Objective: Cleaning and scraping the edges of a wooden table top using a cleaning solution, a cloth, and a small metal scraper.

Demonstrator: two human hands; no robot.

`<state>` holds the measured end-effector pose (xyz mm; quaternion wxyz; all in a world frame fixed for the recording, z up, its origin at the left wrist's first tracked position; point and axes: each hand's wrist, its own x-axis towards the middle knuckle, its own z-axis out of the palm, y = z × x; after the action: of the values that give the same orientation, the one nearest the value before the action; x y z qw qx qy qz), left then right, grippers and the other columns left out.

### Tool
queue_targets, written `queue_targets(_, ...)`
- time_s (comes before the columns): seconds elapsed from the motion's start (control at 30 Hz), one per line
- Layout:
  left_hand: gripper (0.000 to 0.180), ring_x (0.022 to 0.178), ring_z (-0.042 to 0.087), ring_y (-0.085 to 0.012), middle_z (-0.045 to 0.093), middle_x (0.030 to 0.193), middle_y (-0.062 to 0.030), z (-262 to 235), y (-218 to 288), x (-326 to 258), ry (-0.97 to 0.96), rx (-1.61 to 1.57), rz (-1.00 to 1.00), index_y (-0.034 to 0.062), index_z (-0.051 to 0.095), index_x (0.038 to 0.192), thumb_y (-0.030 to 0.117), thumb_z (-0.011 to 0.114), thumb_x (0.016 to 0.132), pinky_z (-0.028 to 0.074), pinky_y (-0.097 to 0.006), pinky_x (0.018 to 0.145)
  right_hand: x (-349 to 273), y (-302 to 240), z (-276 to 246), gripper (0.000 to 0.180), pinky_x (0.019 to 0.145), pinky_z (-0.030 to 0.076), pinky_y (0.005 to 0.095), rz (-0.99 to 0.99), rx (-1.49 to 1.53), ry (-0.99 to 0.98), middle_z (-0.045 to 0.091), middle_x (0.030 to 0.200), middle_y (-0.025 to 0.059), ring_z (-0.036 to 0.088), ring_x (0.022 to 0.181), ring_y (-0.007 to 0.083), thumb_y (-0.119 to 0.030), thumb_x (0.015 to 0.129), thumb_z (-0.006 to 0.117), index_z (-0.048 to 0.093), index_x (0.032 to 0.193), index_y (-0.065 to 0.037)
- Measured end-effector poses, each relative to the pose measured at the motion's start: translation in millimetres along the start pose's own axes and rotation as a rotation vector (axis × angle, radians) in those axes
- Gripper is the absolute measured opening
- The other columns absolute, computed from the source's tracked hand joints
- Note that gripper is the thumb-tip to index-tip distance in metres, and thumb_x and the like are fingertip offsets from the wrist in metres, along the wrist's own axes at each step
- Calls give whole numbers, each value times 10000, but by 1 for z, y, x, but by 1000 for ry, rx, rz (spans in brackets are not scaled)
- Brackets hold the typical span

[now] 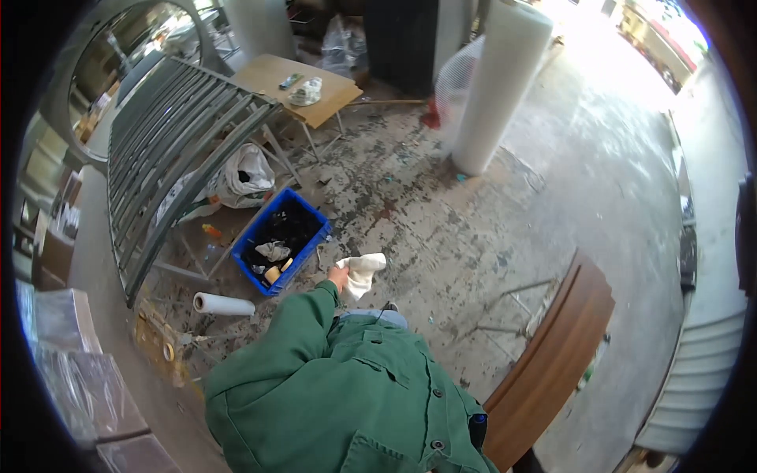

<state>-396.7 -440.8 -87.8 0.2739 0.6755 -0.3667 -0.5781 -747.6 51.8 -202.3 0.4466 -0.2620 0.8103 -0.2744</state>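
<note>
My left hand [338, 277] is closed around a white cloth [364, 273], which hangs bunched from the fingers in front of my body. The green sleeve of that arm comes up from the lower left. Just beyond the hand, to its left, a blue plastic crate [300, 259] stands on the floor. Dark material fills much of it, with a crumpled pale rag and a tan roll on top. My right hand is out of sight.
At left, a rack bears grey slats [183, 130]; a white roll [225, 305] lies below. Behind stand a wooden-topped table [256, 75] and a white sack [251, 173]. A tall wrap roll [505, 91] stands ahead. Brown curved panels [552, 355] rest on trestles at right.
</note>
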Motion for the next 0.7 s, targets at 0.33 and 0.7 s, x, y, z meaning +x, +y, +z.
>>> queue_targets(0.33, 556, 915, 666, -312, 683, 1007, -233, -20, 29, 33, 85, 213, -7, -87, 644, 1032, 444, 597, 874, 507, -437, 777, 133, -19, -17, 258, 783, 526, 388, -340, -609, -160, 698, 914, 105, 662, 896, 263, -336, 784, 678, 700, 897, -106)
queue_targets(0.7, 380, 1088, 592, -363, 626, 1142, -230, 5, 105, 48, 7, 725, 46, 57, 548, 1222, 291, 541, 923, 473, -440, 900, 362, -155, -143, 305, 741, 529, 431, -496, -1118, -559, 692, 1001, 96, 658, 944, 286, -445, 794, 603, 710, 951, -206)
